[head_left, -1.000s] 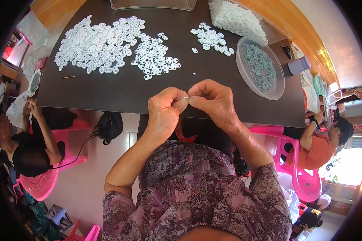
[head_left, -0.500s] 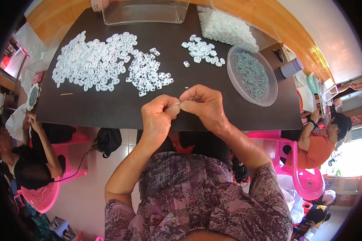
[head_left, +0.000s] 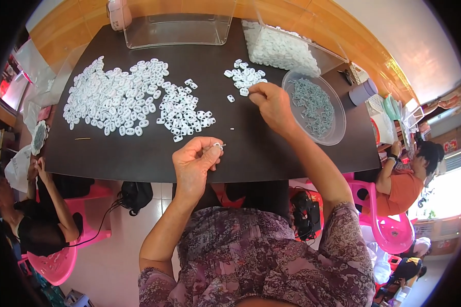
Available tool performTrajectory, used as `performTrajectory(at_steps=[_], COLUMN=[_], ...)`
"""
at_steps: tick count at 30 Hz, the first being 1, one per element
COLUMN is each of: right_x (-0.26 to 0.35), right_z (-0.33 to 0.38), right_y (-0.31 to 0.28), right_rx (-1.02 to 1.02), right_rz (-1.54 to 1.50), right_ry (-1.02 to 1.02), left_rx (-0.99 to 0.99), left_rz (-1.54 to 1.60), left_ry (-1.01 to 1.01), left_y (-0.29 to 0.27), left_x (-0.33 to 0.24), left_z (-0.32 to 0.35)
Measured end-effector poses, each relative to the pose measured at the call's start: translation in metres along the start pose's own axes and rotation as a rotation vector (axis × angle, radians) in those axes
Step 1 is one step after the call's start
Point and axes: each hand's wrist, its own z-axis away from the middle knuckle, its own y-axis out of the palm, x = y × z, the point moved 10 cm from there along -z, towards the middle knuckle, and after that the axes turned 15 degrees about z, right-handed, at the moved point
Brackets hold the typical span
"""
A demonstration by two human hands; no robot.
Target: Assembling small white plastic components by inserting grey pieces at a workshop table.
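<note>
Far to the left of the left hand, a big heap of white plastic pieces is lying spread on the dark table, with a second, denser heap just right of it, both sitting ahead of that hand and within easy reach; the left hand is hovering at the near table edge, thumb and forefinger closing in a pinch on a small white piece with what looks like a thin metal bit sticking out of it, the other fingers curling underneath, probably to keep the piece steady and turned up toward the eyes; further right and further out, the right hand is reaching across the table, its fingertips pressing together at the near edge of a small cluster of white pieces, as if picking one, though I cannot tell whether anything is already between them; beyond that hand a clear bin full of white parts is standing, and just to the right of the hand a round clear dish of small grey-green metal parts is resting, placed close so the hand can dip into it; a clear empty tray is standing at the far side, ahead of both hands.
</note>
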Motion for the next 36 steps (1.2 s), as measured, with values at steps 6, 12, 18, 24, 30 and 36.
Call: performTrajectory(at_steps=[6,12,18,24,30,36], right_x=[0.019,0.022,0.027,0.027,0.038,0.051], right_z=[-0.01,-0.009,-0.008,-0.01,-0.008,0.0], right_y=[0.008,0.011,0.014,0.017,0.018,0.008], right_rx=[-0.092,-0.04,-0.078,-0.038,-0.092,-0.075], right_rz=[0.464,0.395,0.408,0.356,0.398,0.362], right_ry=[-0.259,-0.246,-0.271,-0.231,-0.332,-0.358], left_rx=[-0.006,0.002,-0.003,0.01,0.028,0.036], left_rz=[-0.032,-0.049,-0.041,-0.063,-0.074,-0.065], left_ry=[0.003,0.013,0.019,0.026,0.039,0.048], left_y=[-0.003,-0.003,-0.002,-0.002,0.0,0.0], left_x=[0.002,0.001,0.0,0.0,-0.001,-0.002], left_z=[0.002,0.003,0.003,0.004,0.004,0.004])
